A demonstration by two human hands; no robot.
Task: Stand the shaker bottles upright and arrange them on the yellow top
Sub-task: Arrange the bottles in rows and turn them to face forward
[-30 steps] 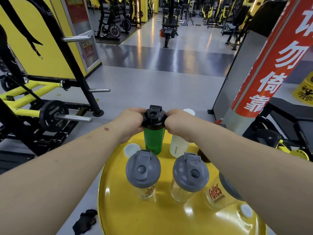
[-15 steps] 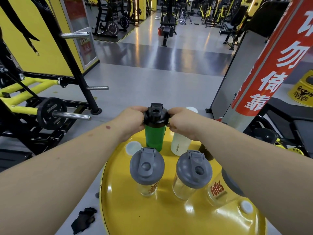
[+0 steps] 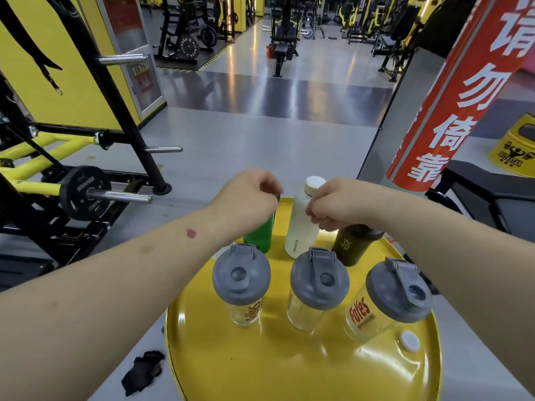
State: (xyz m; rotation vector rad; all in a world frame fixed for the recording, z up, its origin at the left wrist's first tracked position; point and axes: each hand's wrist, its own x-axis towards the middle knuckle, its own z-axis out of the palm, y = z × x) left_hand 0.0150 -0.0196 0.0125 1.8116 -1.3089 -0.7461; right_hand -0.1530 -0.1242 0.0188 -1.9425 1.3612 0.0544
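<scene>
Head view: glossy round yellow top [image 3: 260,369] holds clear plastic grey-lidded shakers [image 3: 241,287].

The left hand [image 3: 249,204] hides the green bottle [image 3: 260,235]'s lid — its grip (if any) unreadable; the yellow table [image 3: 289,366] runs off the bottom edge.

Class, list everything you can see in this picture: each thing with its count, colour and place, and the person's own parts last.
Yellow top: 1, yellow, round, front centre.
Grey-lidded shakers: 3, clear, front row, upright.
Green shaker: 1, back left, under the left hand.
White bottle: 1, back centre, at the right hand.
Black shaker: 1, back right.
White cap: 1, near the right rim.
Black cloth: 1, floor, left of the top.
Red pillar: 1, right.
Weight plate: 1, black, left rack.
Left hand: 1, over the green shaker.
Right hand: 1, on the white bottle.
</scene>
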